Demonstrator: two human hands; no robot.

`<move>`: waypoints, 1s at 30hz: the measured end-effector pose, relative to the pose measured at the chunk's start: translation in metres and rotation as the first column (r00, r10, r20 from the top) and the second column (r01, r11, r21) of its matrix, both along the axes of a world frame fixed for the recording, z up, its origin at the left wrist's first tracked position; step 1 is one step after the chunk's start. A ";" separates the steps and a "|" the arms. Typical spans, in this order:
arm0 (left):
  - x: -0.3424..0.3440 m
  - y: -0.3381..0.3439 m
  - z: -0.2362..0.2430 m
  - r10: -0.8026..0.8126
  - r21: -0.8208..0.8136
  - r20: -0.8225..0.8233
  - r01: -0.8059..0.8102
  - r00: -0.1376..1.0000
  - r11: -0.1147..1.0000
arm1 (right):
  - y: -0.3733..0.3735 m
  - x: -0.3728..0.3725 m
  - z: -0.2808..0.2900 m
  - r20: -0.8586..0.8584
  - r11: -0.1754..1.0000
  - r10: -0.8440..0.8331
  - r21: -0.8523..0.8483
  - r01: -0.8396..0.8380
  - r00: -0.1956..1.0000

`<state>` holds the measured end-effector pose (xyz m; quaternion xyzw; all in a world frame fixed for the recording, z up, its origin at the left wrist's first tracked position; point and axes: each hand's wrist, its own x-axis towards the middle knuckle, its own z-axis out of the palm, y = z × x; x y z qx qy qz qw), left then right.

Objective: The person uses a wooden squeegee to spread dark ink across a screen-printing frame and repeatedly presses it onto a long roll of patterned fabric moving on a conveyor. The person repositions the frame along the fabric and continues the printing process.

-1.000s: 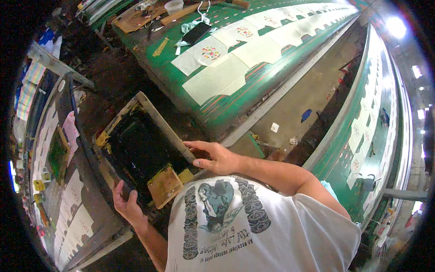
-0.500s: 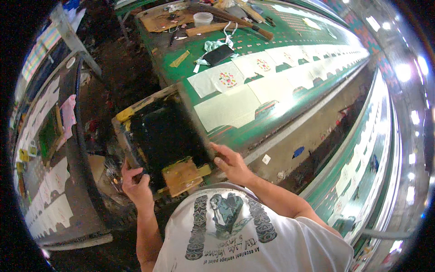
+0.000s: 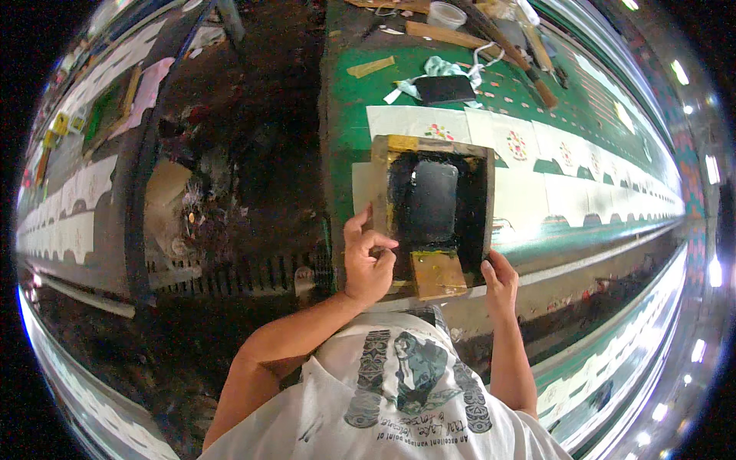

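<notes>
My left hand [image 3: 369, 259] grips the left side of a wooden screen frame [image 3: 486, 192] at its lower part. My right hand [image 3: 500, 277] holds its lower right corner. The frame has black, glossy mesh [image 3: 434, 199] with yellowish patches on its border, and a brown wooden piece [image 3: 437, 277] lies at its bottom end. It sits over pale fabric pieces [image 3: 529, 202] on the near edge of the green table [image 3: 360, 84]. A neighbouring piece carries a multicoloured printed motif [image 3: 515, 143] just beyond the frame.
Clutter on the far table includes a black phone [image 3: 446, 90], a plastic cup [image 3: 446, 15], wooden sticks [image 3: 448, 34] and cloth. A dark gap separates it from a left table [image 3: 69, 238] with fabric pieces. Another long table [image 3: 613, 337] runs at lower right.
The view and body have turned. The frame has moved from the dark gap onto the green table and rotated upright in view, carried by both hands.
</notes>
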<state>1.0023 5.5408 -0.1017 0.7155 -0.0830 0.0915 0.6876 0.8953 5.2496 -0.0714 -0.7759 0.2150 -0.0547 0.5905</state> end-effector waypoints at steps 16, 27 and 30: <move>-0.008 -0.012 -0.019 0.065 0.062 -0.050 -0.061 0.997 0.996 | -0.019 -0.003 -0.023 0.022 0.996 0.019 -0.088 -0.017 1.000; -0.008 -0.014 -0.018 0.092 0.075 -0.031 -0.089 0.995 0.993 | -0.001 -0.003 0.002 -0.006 0.984 -0.041 -0.176 0.039 0.999; -0.004 -0.018 -0.023 0.096 0.099 0.038 -0.100 0.995 0.990 | 0.003 -0.005 0.003 0.034 0.987 -0.083 -0.138 0.087 0.996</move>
